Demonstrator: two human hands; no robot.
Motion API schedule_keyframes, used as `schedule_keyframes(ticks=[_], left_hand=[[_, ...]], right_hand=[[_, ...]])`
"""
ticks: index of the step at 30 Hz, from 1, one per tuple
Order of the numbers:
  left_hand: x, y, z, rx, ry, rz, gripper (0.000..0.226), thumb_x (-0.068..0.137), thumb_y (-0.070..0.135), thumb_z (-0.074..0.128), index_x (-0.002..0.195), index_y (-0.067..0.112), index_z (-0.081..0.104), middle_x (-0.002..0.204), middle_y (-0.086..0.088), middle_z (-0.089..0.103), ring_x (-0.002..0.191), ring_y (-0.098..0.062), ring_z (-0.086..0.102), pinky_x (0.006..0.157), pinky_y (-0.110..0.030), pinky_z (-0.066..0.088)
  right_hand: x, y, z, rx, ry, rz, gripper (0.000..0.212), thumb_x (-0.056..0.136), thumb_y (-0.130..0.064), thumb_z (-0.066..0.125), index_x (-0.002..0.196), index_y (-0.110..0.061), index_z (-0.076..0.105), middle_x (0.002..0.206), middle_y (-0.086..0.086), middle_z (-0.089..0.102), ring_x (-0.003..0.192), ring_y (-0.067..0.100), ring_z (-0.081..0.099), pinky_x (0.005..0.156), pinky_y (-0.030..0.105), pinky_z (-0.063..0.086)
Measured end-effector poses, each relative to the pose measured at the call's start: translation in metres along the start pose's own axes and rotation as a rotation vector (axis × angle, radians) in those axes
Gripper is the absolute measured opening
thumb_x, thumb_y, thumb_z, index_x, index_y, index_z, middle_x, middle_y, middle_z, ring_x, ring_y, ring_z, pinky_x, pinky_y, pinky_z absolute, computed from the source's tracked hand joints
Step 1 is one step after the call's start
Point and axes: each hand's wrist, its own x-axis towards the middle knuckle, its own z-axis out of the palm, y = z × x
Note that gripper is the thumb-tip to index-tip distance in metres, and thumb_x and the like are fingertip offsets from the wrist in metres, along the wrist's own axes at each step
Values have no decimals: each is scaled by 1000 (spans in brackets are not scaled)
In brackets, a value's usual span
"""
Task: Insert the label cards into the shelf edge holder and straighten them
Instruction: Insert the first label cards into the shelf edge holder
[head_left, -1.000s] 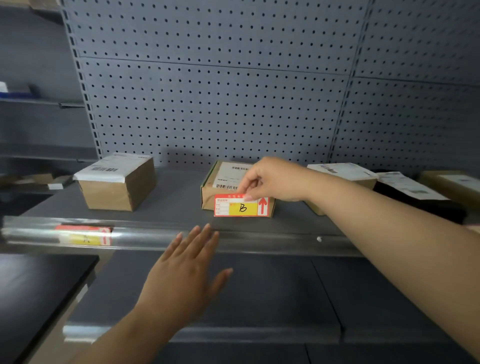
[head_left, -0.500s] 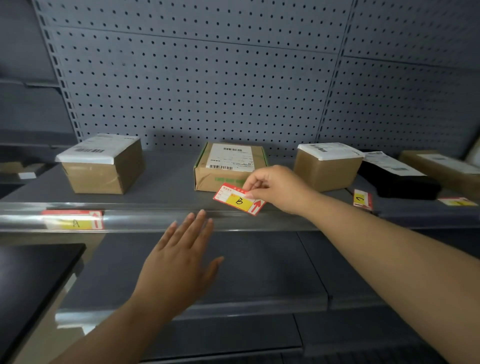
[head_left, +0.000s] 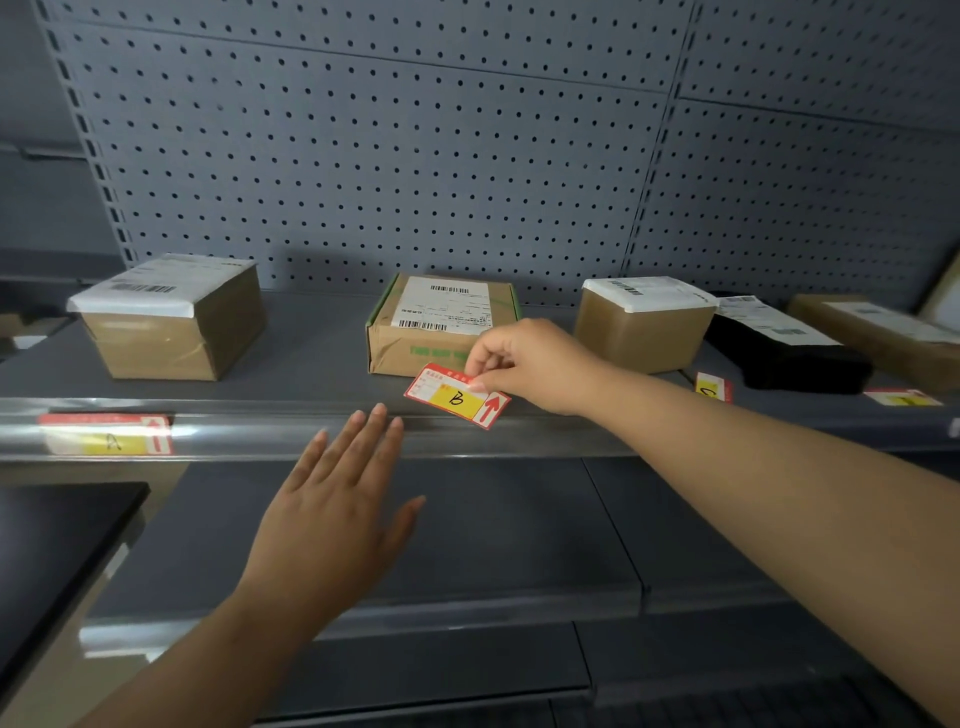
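My right hand (head_left: 535, 364) pinches a red and yellow label card marked B (head_left: 457, 397) by its top edge. The card hangs tilted, its lower right corner just above the clear shelf edge holder (head_left: 270, 434). My left hand (head_left: 332, 514) is open with fingers spread, its fingertips close to the holder left of the card. A card marked A (head_left: 109, 435) sits inside the holder at the left. Two more cards, card C (head_left: 712, 387) and another card (head_left: 901, 398), lie loose on the shelf at the right.
Three brown parcels stand on the shelf: left parcel (head_left: 171, 317), middle parcel (head_left: 436, 322), right parcel (head_left: 644, 322). A black package (head_left: 789, 358) and a long box (head_left: 878, 332) lie at the far right. A pegboard back wall (head_left: 389, 156) rises behind. A lower shelf (head_left: 467, 545) runs beneath.
My right hand has lowered card B from in front of the middle parcel toward the holder, and the card has tilted. The left hand stayed open just below the holder.
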Motion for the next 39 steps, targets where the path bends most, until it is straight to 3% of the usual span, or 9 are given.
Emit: schedule_keyframes(ticks=[5, 15, 17, 23, 29, 34, 39], left_hand=[[3, 1, 2, -19, -2, -8, 70, 87, 54, 27, 137, 6, 40, 143, -12, 38, 132, -22, 29, 111, -31, 5], [-1, -3, 1, -18, -11, -29, 70, 87, 54, 27, 137, 6, 39, 142, -12, 38, 132, -23, 31, 111, -30, 5], [-3, -4, 1, -10, -15, -24, 70, 87, 54, 27, 137, 6, 39, 143, -12, 38, 132, -23, 31, 111, -30, 4], [-6, -3, 2, 2, -17, 11, 69, 90, 54, 21, 137, 6, 39, 142, -13, 40, 131, -25, 33, 110, -32, 7], [-7, -3, 5, 9, -21, 27, 70, 92, 55, 17, 137, 6, 38, 142, -13, 40, 132, -26, 32, 110, -33, 7], [-7, -1, 8, 8, -13, 40, 69, 93, 55, 15, 137, 7, 36, 142, -12, 39, 131, -25, 32, 110, -32, 6], [-7, 2, 10, 7, 10, 64, 68, 93, 54, 12, 138, 7, 32, 145, -11, 32, 132, -26, 31, 109, -34, 8]], right_hand=[[1, 0, -5, -76, -77, 11, 9, 81, -15, 71, 90, -14, 72, 70, -15, 59, 63, -4, 53, 58, 5, 39], [3, -4, -3, -174, -151, 11, 15, 83, -15, 68, 97, -13, 73, 94, -1, 72, 75, 1, 57, 70, 16, 47], [4, -6, -2, -207, -160, 2, 16, 84, -16, 67, 98, -15, 73, 99, -1, 72, 83, 4, 58, 78, 22, 49], [5, -10, 1, -251, -173, -8, 19, 85, -16, 65, 102, -16, 73, 105, -1, 71, 89, 7, 58, 80, 24, 48], [4, -12, 5, -271, -163, -8, 19, 86, -17, 65, 103, -18, 73, 104, -2, 71, 90, 7, 59, 77, 22, 47], [6, -12, 8, -301, -166, -33, 20, 87, -18, 63, 105, -18, 72, 104, -3, 68, 86, 3, 51, 61, 9, 35], [5, -11, 10, -303, -148, -37, 19, 86, -17, 64, 103, -18, 72, 100, -3, 68, 84, 4, 52, 65, 17, 40]])
